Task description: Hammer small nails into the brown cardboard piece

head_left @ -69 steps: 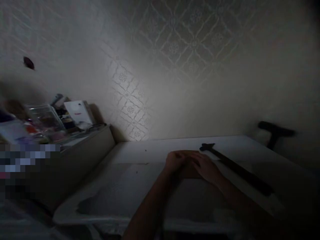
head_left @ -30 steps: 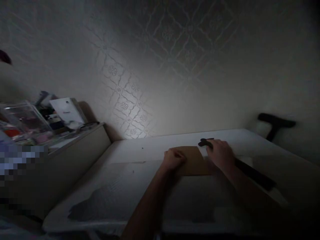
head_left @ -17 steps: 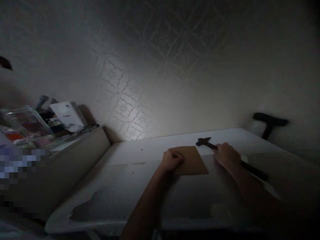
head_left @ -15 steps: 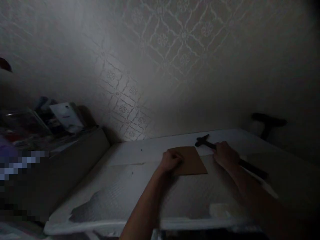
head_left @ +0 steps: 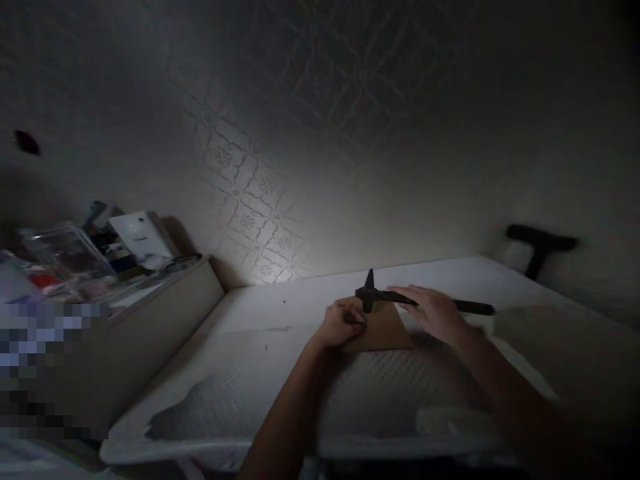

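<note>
A flat brown board (head_left: pixel 387 335) lies on the white worktop. My left hand (head_left: pixel 339 323) rests on the board's left part, its fingers closed in a pinch; what they hold, if anything, is too small and dark to name. My right hand (head_left: pixel 436 312) is wrapped round the dark handle of a hammer (head_left: pixel 369 293). The hammer's head is over the board's far left portion, close beside my left fingers. Its handle end sticks out to the right behind my hand.
To the left, a raised ledge (head_left: pixel 170 300) bears a white box (head_left: pixel 141 237), a clear plastic case (head_left: pixel 70 250) and other clutter. A dark T-shaped object (head_left: pixel 540 245) stands at the right by the patterned wall (head_left: pixel 250 193). A torn grey covering (head_left: pixel 210 407) lies on the worktop.
My right hand has brought the hammer leftward, from beside the board to over it, and its handle is now more level. My left hand stays on the board. The light on the wall has dimmed.
</note>
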The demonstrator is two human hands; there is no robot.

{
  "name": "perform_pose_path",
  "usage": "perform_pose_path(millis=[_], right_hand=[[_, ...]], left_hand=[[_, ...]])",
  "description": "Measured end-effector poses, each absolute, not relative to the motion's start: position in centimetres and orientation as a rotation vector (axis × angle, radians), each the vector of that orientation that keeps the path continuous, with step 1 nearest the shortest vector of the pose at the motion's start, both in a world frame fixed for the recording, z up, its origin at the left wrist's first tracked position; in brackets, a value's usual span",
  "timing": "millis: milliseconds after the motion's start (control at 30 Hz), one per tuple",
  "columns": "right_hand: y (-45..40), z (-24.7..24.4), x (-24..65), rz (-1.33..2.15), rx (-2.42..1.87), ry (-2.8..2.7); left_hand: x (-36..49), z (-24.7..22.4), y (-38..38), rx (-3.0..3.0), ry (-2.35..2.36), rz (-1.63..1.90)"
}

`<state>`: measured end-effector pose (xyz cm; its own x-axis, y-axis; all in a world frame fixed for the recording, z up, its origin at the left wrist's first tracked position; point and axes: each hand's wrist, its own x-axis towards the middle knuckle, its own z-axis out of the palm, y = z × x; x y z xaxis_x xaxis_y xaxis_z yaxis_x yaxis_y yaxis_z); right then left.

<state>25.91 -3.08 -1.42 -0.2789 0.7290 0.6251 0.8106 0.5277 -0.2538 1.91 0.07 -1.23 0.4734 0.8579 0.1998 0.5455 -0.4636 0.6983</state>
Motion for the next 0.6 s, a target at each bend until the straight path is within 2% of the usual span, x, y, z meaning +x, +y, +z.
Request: perform_pose_path(millis=[600], right_hand=[[-3.39,-1.27,25.47,-0.053,-1.247,-2.083]], left_hand=[[2.39,-1.26,-0.09,2.359,1.173,0.831]])
